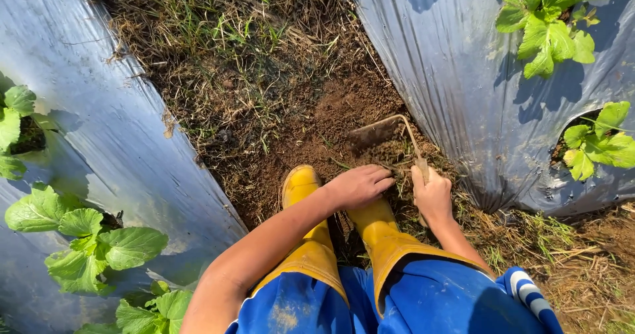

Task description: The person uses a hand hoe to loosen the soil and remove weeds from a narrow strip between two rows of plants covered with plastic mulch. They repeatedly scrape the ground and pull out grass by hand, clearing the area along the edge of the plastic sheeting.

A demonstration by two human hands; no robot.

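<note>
**Digging in the dirt between the plant rows**

I count one small hoe [382, 133], two yellow boots [301, 187] and two silver plastic sheets, one on each side of me. I can see five leafy green plants poking out of the sheets.

My right hand [433, 194] is curled tight around the hoe's wooden handle. The handle goes up and away from me, and the flat metal blade sits on the brown soil [331, 119] just past my boots. My left hand [359, 185] reaches across over my right boot, fingers bent down and touching the dry grass beside the hoe. I cannot tell if it has hold of any.

I am crouched low, with my knees in blue shorts [397, 304]. The right plastic sheet [456, 76] lies close beside my right hand. Dry grass and weeds [231, 36] cover the path ahead.
</note>
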